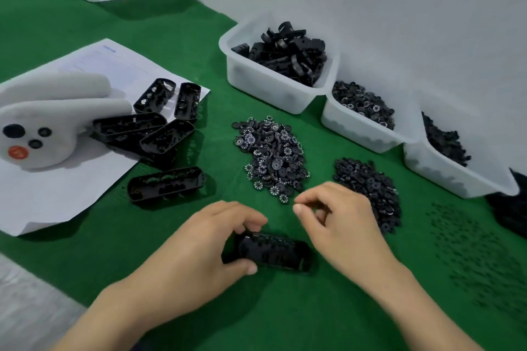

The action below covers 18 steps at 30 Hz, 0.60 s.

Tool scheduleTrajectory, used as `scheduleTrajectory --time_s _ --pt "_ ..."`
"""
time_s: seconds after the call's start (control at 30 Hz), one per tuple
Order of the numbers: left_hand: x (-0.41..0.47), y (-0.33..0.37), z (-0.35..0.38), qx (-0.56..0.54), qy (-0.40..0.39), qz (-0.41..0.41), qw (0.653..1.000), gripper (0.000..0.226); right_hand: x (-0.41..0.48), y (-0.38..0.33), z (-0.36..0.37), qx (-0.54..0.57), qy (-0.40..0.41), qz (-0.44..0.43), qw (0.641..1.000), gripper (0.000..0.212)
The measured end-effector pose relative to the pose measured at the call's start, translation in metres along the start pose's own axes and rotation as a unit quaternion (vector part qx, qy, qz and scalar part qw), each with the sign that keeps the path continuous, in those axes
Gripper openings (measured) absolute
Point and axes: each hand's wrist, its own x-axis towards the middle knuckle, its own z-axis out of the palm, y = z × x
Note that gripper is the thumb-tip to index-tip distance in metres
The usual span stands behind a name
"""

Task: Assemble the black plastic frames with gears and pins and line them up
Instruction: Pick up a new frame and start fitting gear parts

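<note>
Gripping entry: left hand [199, 251], fingers and thumb curled round black frame [273, 252], just below gear pile [271, 157]. Right hand [342, 222], beside pile: fingertips pinched, contents too blurred to tell.

Even, soft light; blurry edges.

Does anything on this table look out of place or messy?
A white plush toy lies on the paper sheet among the parts, unrelated to the assembly. Beside it, the black frames sit jumbled and overlapping, not lined up.
</note>
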Motion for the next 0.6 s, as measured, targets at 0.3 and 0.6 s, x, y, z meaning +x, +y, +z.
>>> scheduleTrajectory --time_s 0.3,0.6 --pt "0.002 -0.004 0.003 -0.025 0.013 -0.017 0.999 0.057 0.021 0.008 0.022 -0.014 -0.034 0.017 0.999 0.016" --pt "0.001 -0.003 0.000 -0.029 0.015 -0.020 0.999 0.061 0.006 0.010 0.017 0.039 -0.048 0.006 0.998 0.009"
